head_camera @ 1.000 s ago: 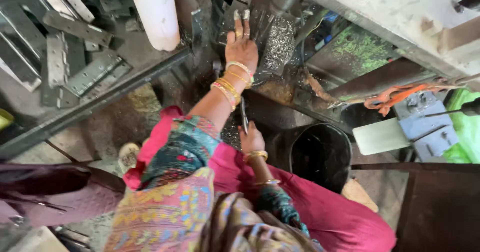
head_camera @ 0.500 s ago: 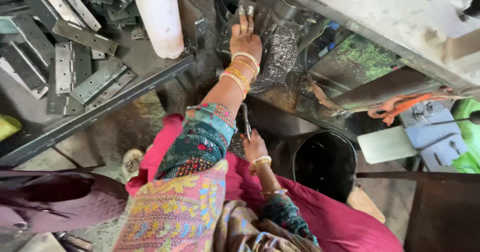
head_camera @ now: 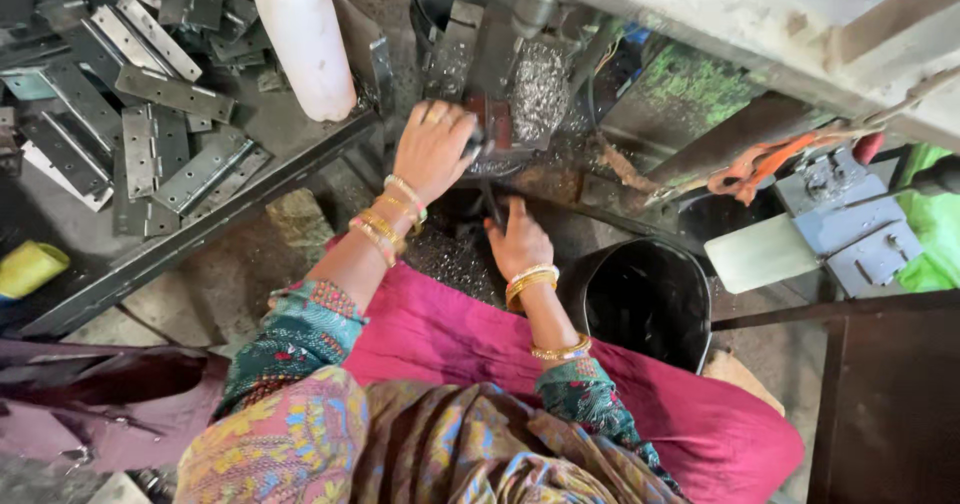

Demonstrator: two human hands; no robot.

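We are seeing one grey machine (head_camera: 720,24) spanning twelve to three o'clock, one tray (head_camera: 200,234) at ten holding a heap of grey metal hinges (head_camera: 150,154), too many to count, and one black bucket (head_camera: 640,304) at four. One white bottle (head_camera: 300,34) is lying at eleven. The left hand (head_camera: 435,149) is pressing down on the reddish workpiece (head_camera: 495,124), centre top, fingers curled over it. The right hand (head_camera: 518,246) is gripping a thin dark tool (head_camera: 492,204) just below.

You wear gold bangles (head_camera: 530,282), teal embroidered sleeves (head_camera: 292,339), a multicoloured patterned shawl (head_camera: 420,449) and magenta cloth (head_camera: 470,334), beside grey metal hinges (head_camera: 150,149), a white bottle (head_camera: 300,39), a black bucket (head_camera: 640,299) and a yellow spool (head_camera: 28,267).
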